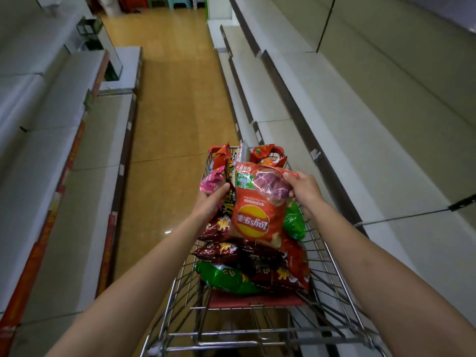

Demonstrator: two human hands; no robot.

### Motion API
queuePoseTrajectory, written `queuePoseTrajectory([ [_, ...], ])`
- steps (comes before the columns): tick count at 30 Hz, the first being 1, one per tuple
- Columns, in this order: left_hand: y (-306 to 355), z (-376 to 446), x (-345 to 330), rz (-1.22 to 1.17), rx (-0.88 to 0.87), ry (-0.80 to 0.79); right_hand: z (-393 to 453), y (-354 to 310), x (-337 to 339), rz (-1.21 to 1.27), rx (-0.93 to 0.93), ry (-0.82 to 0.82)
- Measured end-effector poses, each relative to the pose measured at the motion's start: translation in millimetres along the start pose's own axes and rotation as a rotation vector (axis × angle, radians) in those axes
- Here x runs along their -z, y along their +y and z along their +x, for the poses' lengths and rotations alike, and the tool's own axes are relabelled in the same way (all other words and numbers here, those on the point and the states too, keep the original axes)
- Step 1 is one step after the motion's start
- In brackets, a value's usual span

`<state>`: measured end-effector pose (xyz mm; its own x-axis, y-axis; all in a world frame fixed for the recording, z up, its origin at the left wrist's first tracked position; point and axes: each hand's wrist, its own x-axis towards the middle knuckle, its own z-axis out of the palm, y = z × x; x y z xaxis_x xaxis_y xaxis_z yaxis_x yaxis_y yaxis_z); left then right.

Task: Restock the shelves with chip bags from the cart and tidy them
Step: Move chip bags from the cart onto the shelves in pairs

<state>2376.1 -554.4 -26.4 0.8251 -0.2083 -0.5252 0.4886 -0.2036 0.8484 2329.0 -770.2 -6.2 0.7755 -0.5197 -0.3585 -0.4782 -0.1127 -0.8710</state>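
Right hand: right hand (305, 188) grasps the top corner of the red Lay's bag (260, 210), thumb on the front and fingers curled behind, holding it upside down above the load in the cart (332, 287).
Left hand: left hand (211, 199) reaches in at the cart's left wall, fingers nearly straight and fingertips touching the pink bag (212, 180); it lies against the bag without curling round it.
Red Lay's bag: hangs tilted over the middle of the cart, logo inverted, its lower end just touching the bags beneath.
Pink bag: stands against the left wall toward the far end of the cart.
Dark red bags: several dark red bags (219, 251) lie piled in the middle and near part of the basket, under and in front of the held bag.
Green bags: one green bag (226, 276) lies at the near left of the pile; another green bag (295, 222) sits against the right wall, just beside the held bag.
Far-end bags: orange-red bags (265, 152) stand upright at the cart's far edge.
Cart: wire basket in the aisle, its right wall close to the right shelves (360, 104).
Right shelves: pale tiers with grey front edges run along the right side.
Left shelves: left shelves (51, 161) run along the left side with red price strips on their front edges.
Floor: tan floor (175, 86) stretches down the aisle ahead of the cart.
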Motion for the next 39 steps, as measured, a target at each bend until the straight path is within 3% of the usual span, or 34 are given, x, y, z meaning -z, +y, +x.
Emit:
queuePoseTrajectory([
  [7,-6,-16,2,-0.048,0.031,-0.014,-23,-26,-4,0.679,-0.037,-0.019],
  [11,4,-20,-1,-0.157,0.182,-0.154,-39,-43,-17,0.958,-0.074,-0.093],
  [17,16,-21,-9,-0.553,0.156,-0.214,-50,-36,-29,1.104,-0.116,-0.208],
  [20,18,-14,-5,-0.704,0.117,-0.194,-52,-23,-26,0.930,-0.116,-0.237],
  [24,35,-12,-13,-0.743,0.058,-0.149,-57,-2,-31,0.375,-0.051,-0.318],
  [27,33,-1,-21,-0.712,0.021,0.014,-55,9,-38,0.160,-0.047,-0.364],
  [32,28,13,-5,-0.640,0.043,0.048,-43,27,-38,-0.141,-0.034,-0.494],
  [39,7,24,19,-0.468,0.101,-0.002,14,81,-38,-0.548,-0.070,-0.135],
])
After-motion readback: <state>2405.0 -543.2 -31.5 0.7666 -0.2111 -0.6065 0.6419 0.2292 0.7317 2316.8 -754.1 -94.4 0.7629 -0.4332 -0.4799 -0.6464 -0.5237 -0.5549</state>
